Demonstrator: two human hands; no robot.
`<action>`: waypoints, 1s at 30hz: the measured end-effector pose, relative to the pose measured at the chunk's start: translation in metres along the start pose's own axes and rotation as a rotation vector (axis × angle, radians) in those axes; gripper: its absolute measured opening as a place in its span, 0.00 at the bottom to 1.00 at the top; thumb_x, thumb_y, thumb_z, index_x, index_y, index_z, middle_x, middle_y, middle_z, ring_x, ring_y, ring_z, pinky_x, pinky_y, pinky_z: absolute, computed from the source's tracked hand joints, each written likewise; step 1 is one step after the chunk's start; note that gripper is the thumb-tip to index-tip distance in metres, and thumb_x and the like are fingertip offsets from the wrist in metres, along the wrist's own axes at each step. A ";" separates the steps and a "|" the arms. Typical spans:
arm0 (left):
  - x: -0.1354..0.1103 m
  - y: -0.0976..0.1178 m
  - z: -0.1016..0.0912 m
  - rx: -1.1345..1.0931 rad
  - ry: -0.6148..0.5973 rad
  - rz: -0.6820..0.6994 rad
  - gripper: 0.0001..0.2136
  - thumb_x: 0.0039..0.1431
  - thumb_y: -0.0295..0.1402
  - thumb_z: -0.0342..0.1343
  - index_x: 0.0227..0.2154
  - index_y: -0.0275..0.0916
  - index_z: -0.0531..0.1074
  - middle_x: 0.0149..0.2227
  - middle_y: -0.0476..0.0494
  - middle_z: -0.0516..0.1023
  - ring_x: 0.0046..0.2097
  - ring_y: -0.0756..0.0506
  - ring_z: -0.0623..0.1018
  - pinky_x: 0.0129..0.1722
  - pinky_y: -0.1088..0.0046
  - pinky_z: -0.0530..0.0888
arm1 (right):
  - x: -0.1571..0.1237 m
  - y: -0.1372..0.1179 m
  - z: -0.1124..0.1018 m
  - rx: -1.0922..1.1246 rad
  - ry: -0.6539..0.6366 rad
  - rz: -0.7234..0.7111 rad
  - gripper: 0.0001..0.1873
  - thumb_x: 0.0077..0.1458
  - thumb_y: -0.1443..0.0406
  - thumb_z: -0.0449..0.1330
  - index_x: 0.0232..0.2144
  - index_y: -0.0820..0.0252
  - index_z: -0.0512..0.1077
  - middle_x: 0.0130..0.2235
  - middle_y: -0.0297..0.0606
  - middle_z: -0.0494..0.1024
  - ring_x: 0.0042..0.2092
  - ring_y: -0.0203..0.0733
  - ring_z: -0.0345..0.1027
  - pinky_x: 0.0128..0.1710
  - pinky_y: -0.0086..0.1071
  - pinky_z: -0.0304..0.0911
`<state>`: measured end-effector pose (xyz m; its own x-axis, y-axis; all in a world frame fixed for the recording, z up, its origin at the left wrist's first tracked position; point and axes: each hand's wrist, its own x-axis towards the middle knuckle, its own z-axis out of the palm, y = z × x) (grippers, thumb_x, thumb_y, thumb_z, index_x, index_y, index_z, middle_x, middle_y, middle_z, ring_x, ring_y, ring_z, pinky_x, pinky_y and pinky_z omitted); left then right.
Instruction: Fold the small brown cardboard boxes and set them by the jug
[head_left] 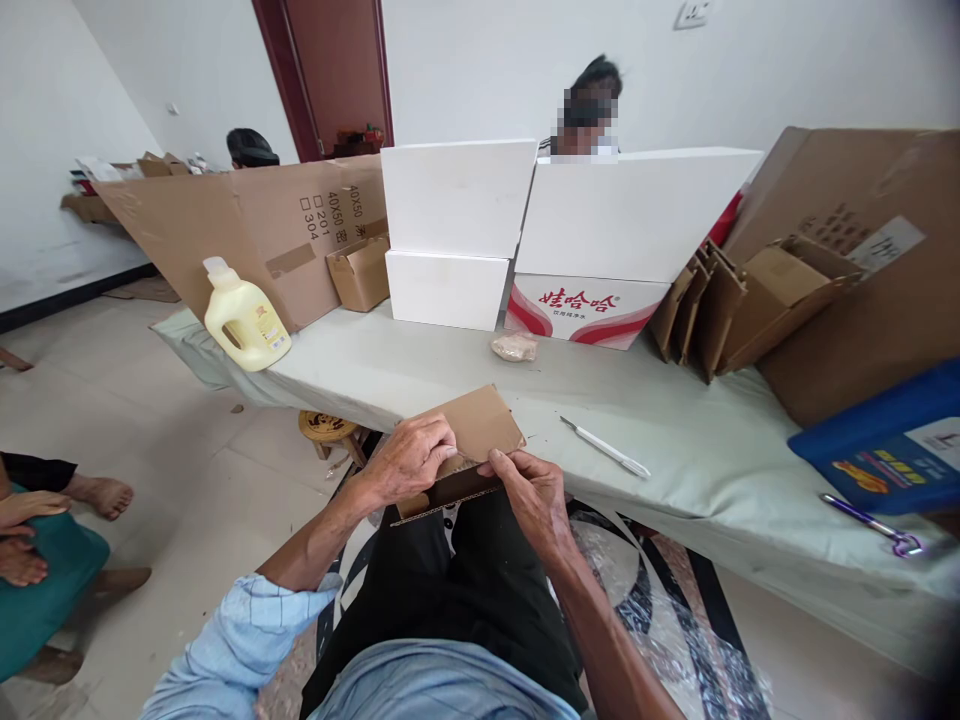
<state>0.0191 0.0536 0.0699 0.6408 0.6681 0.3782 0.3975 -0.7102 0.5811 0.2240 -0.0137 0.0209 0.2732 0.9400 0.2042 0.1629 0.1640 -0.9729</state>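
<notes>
A flat brown cardboard piece (pixel 480 425) rests on the near edge of the cloth-covered table (pixel 420 365), partly folded over the edge. My left hand (pixel 411 458) presses on its left side with fingers curled over the fold. My right hand (pixel 529 490) pinches its lower right edge. Both hands grip the cardboard above my lap.
A white-handled knife (pixel 604 447) lies right of the cardboard. A yellow jug (pixel 244 318), white boxes (pixel 450 235), folded cartons (pixel 750 295), a blue box (pixel 892 440) and purple scissors (pixel 874 524) stand around. A person sits behind the boxes; another person's feet (pixel 97 492) show at left.
</notes>
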 end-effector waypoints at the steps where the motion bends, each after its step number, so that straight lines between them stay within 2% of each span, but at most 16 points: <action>1: 0.001 0.000 -0.001 0.004 -0.005 0.003 0.11 0.71 0.28 0.49 0.30 0.43 0.62 0.33 0.48 0.71 0.36 0.45 0.72 0.40 0.67 0.69 | 0.000 0.001 0.001 -0.008 -0.001 -0.004 0.25 0.58 0.45 0.65 0.20 0.54 0.81 0.28 0.42 0.83 0.37 0.52 0.75 0.45 0.42 0.67; 6: 0.009 -0.001 -0.006 -0.001 -0.030 -0.024 0.11 0.71 0.29 0.48 0.30 0.43 0.61 0.32 0.49 0.70 0.35 0.45 0.70 0.40 0.67 0.69 | 0.001 0.003 0.003 -0.034 -0.002 -0.038 0.25 0.59 0.45 0.64 0.20 0.54 0.81 0.27 0.39 0.83 0.34 0.49 0.74 0.55 0.48 0.66; 13: 0.021 0.000 -0.016 -0.056 -0.130 -0.079 0.10 0.68 0.29 0.49 0.29 0.43 0.62 0.30 0.51 0.69 0.32 0.47 0.68 0.36 0.69 0.66 | 0.000 0.006 0.004 -0.018 -0.003 -0.057 0.24 0.61 0.46 0.64 0.21 0.53 0.82 0.28 0.38 0.83 0.34 0.49 0.75 0.56 0.49 0.66; 17: 0.026 0.006 -0.022 -0.084 -0.174 -0.102 0.09 0.67 0.29 0.49 0.29 0.43 0.62 0.29 0.51 0.69 0.31 0.48 0.67 0.33 0.70 0.66 | 0.000 0.006 0.002 0.014 0.004 -0.067 0.27 0.63 0.43 0.64 0.21 0.54 0.81 0.28 0.39 0.82 0.35 0.49 0.74 0.53 0.47 0.67; 20: 0.028 0.008 -0.023 -0.114 -0.212 -0.097 0.08 0.67 0.30 0.48 0.29 0.43 0.62 0.28 0.52 0.68 0.30 0.48 0.66 0.32 0.70 0.65 | 0.001 0.004 -0.003 0.038 0.002 -0.068 0.29 0.64 0.41 0.63 0.24 0.55 0.81 0.30 0.41 0.82 0.37 0.51 0.73 0.46 0.42 0.67; 23: 0.029 0.006 -0.023 -0.170 -0.239 -0.122 0.08 0.66 0.31 0.47 0.29 0.43 0.61 0.27 0.53 0.67 0.30 0.48 0.65 0.31 0.71 0.65 | 0.001 0.003 -0.006 0.071 -0.061 -0.044 0.26 0.59 0.42 0.68 0.27 0.57 0.82 0.33 0.41 0.82 0.40 0.51 0.72 0.41 0.39 0.66; 27: 0.032 0.001 -0.023 -0.207 -0.239 -0.149 0.07 0.64 0.31 0.47 0.29 0.42 0.62 0.27 0.52 0.68 0.30 0.49 0.66 0.32 0.71 0.66 | 0.002 0.005 -0.004 0.110 -0.130 0.011 0.23 0.55 0.45 0.73 0.32 0.59 0.84 0.40 0.44 0.84 0.44 0.53 0.72 0.41 0.38 0.67; 30: 0.035 -0.002 -0.022 -0.201 -0.231 -0.141 0.06 0.64 0.31 0.48 0.30 0.42 0.63 0.27 0.52 0.70 0.30 0.49 0.68 0.32 0.72 0.66 | 0.004 0.004 -0.002 0.073 -0.112 0.028 0.23 0.54 0.46 0.72 0.28 0.59 0.83 0.35 0.43 0.82 0.42 0.52 0.72 0.40 0.38 0.67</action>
<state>0.0265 0.0828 0.0977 0.7295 0.6727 0.1238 0.3703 -0.5406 0.7554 0.2278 -0.0100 0.0182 0.1681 0.9714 0.1677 0.0858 0.1550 -0.9842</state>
